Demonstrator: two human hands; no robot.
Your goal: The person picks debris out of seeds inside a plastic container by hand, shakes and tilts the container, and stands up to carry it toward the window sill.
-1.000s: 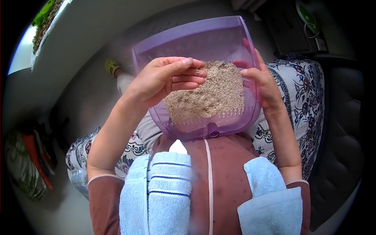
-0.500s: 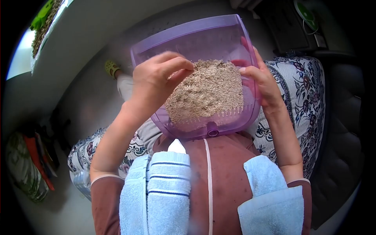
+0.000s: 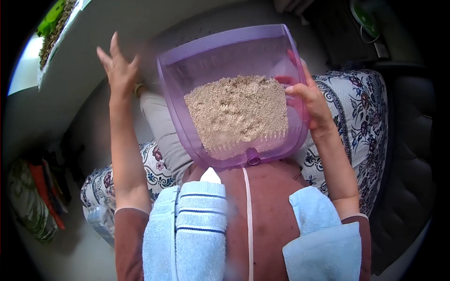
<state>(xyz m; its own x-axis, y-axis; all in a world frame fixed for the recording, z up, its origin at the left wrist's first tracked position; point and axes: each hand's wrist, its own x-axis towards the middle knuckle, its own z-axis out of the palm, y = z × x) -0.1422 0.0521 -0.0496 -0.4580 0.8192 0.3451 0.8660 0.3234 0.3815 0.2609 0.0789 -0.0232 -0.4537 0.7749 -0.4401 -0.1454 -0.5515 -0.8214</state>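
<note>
At upper left the left hand (image 3: 122, 72) splays wide, seemingly empty, while at centre the right hand (image 3: 318, 103) clasps the purple bin (image 3: 220, 44): granules (image 3: 239, 110) being hand-worked, I'd judge, next needing steadiness.

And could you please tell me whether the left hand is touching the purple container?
Apart: the head view shows the left hand spread open to the left of the purple container, with a plain gap between them.

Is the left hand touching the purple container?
No, the left hand is out past the left side of the purple container, its fingers spread in the air.
</note>
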